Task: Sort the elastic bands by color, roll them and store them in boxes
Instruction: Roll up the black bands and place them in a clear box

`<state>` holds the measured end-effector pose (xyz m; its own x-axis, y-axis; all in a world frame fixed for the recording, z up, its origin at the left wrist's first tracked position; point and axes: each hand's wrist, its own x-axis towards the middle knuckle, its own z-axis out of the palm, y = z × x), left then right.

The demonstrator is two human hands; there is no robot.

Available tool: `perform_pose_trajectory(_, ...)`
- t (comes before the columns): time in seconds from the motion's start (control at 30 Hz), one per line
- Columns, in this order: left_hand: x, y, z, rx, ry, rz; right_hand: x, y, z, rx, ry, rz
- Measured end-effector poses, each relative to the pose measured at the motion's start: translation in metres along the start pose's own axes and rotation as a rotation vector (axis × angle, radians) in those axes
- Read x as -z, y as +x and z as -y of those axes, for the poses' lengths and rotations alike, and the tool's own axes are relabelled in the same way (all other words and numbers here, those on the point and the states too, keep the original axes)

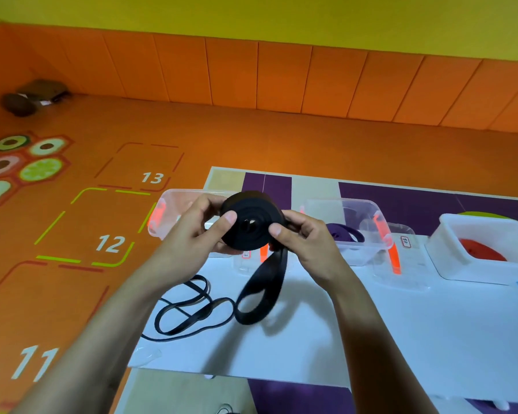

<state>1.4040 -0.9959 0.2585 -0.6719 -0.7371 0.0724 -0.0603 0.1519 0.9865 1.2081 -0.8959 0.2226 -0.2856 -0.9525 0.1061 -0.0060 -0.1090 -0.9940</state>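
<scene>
While left hand (196, 234) and right hand (307, 239) grip the black roll (251, 227), clear boxes (346, 202) stand behind.

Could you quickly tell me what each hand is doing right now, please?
Left hand: grips the rolled black band.
Right hand: pinches the same roll, its tail hanging loose.

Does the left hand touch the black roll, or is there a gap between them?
Touching. The head view shows the left hand gripping the black roll: its thumb lies flat on the coiled face, with no gap.
</scene>
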Motion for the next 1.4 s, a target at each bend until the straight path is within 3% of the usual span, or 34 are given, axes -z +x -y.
perform_pose_trajectory(0.13,-0.006,-0.007,0.003,0.197,-0.198,0.018,0.001,0.003,0.001,-0.003,-0.051,-0.027)
perform_pose_trajectory(0.2,0.008,-0.006,-0.004,0.224,-0.039,0.082,0.004,0.002,0.006,0.001,-0.094,0.060)
perform_pose_trajectory(0.3,0.028,0.000,-0.019,0.112,0.311,0.165,0.004,0.001,0.011,-0.002,-0.107,0.194)
perform_pose_trajectory(0.43,0.026,0.007,-0.028,0.044,0.365,0.240,-0.002,0.005,0.013,-0.039,-0.081,0.192)
perform_pose_trajectory(0.67,0.021,0.009,-0.015,-0.057,0.300,-0.058,0.013,-0.005,-0.025,-0.155,-0.039,0.214)
perform_pose_trajectory(0.93,0.037,0.016,-0.004,-0.031,0.272,-0.291,0.023,-0.008,-0.082,-0.309,-0.265,-0.180)
perform_pose_trajectory(1.03,0.044,0.015,0.007,-0.013,0.266,-0.322,0.026,-0.009,-0.088,-0.379,-0.066,-0.387)
perform_pose_trajectory(1.1,0.045,0.014,0.014,0.019,0.243,-0.346,0.028,-0.009,-0.090,-0.417,0.116,-0.428)
perform_pose_trajectory(1.27,0.045,0.014,0.024,0.070,0.192,-0.382,0.035,-0.017,-0.102,-0.482,0.494,-0.212)
perform_pose_trajectory(1.4,0.041,0.015,0.025,0.092,0.109,-0.410,0.038,-0.029,-0.109,-0.420,0.824,-0.024)
